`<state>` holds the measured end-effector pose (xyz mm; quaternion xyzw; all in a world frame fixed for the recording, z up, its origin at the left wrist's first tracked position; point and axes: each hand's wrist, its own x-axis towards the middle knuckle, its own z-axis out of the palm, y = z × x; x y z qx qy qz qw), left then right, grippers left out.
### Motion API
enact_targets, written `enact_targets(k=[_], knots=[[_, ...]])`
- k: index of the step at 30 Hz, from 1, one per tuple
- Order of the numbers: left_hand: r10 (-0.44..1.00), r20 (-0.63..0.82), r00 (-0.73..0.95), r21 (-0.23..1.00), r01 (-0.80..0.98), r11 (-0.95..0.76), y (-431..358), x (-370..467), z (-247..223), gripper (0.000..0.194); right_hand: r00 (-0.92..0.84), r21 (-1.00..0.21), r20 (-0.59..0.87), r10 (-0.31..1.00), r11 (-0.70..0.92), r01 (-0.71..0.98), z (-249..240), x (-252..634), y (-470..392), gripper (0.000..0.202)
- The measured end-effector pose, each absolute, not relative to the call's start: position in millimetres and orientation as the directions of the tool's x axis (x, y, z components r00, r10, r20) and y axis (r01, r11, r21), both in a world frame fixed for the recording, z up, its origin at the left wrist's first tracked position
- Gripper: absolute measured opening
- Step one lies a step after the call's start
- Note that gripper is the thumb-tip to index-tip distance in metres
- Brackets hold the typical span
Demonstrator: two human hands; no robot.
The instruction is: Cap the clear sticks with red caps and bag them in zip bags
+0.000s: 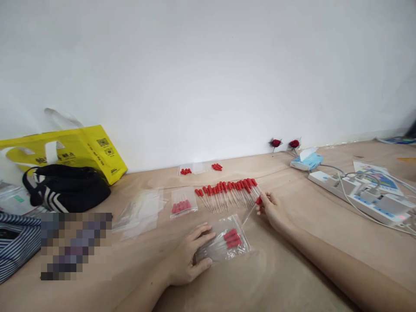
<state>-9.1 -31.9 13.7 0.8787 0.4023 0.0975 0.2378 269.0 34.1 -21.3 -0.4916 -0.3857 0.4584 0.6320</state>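
With thumb and fingers spread apart, our left hand (pixel 190 256) rests at a clear bag (pixel 211 249) of red-topped droppers (pixel 232 238). Beside it, our right hand (pixel 272 211) pinches a slim, transparent dropper (pixel 258 201) by its red bulb. Beyond, another bag (pixel 192 194) shows red bulbs inside.

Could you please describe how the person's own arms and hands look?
The left hand and right hand are bare, without gloves; no ring, watch or bracelet shows on either. The left forearm and right forearm are uncovered as far as they show, with no sleeve in view.
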Motion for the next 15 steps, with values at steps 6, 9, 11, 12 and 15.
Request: enact_targets(k=[6, 9, 11, 12, 15], knots=[[0.759, -0.021, 0.651, 0.5, 0.665, -0.556, -31, -10, 13, 0.054, 0.181, -0.913, -0.115, 0.977, -0.032, -0.406, -26, 246, 26, 0.031], [0.76, -0.034, 0.648, 0.505, 0.668, -0.547, -31, -9, 15, 0.055, 0.122, -0.879, -0.122, 0.985, -0.05, -0.474, -25, 240, 22, 0.03], [0.763, -0.042, 0.645, 0.501, 0.674, -0.543, -31, -9, 15, 0.055, 0.076, -0.867, -0.127, 0.989, -0.073, -0.493, -23, 240, 17, 0.032], [0.764, -0.042, 0.644, 0.497, 0.676, -0.543, -31, -9, 15, 0.055, 0.046, -0.864, -0.133, 0.99, -0.093, -0.494, -21, 240, 14, 0.034], [0.762, -0.027, 0.647, 0.492, 0.672, -0.554, -31, -9, 15, 0.059, -0.105, -0.88, -0.14, 0.985, -0.173, -0.443, -17, 240, 6, 0.038]])
